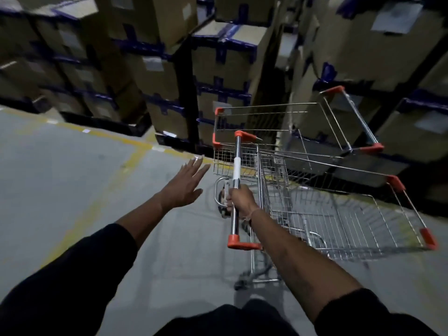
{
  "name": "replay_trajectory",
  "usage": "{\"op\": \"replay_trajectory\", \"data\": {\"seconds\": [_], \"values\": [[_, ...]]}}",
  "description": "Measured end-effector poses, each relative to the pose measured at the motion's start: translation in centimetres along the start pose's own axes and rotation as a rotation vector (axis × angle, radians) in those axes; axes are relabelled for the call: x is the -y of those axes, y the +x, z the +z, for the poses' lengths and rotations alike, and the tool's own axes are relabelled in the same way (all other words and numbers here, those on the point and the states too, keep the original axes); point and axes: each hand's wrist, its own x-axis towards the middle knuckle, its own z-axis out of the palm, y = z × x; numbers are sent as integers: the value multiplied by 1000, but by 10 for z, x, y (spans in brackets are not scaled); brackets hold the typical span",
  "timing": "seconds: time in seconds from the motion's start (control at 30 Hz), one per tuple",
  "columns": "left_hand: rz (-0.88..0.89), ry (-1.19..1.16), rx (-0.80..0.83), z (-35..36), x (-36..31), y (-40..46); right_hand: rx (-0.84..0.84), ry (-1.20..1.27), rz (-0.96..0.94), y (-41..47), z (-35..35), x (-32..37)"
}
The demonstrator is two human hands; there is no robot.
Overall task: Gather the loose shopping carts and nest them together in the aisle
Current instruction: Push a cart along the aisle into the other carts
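Observation:
A wire shopping cart (pixel 339 214) with orange corner caps stands just right of centre. Its chrome handle bar (pixel 235 170) runs away from me. My right hand (pixel 240 198) grips that bar near its middle. A second wire cart (pixel 303 127) with orange caps stands just beyond the first, close against the stacked boxes. My left hand (pixel 185 184) hovers in the air left of the handle, fingers spread and straight, touching nothing.
Tall stacks of cardboard boxes (pixel 218 69) with blue tape line the far side and right. Black pallets (pixel 109 122) sit under them. The grey concrete floor (pixel 72 178) has yellow painted lines running across the left.

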Motion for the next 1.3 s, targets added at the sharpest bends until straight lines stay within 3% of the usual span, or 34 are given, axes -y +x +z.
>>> {"op": "replay_trajectory", "data": {"seconds": [0.2,0.67,0.87,1.07,1.3], "values": [[214,11,64,2,25,43,-194,40,32,-4,15,-2],[646,133,161,19,20,186,-375,17,54,11,25,-24],[1083,168,76,16,13,237,-446,10,165,5,22,-22],[1247,316,234,25,3,266,-572,-246,307,-10,33,-5],[1329,304,214,44,-5,279,-715,-493,479,-18,47,17]]}}
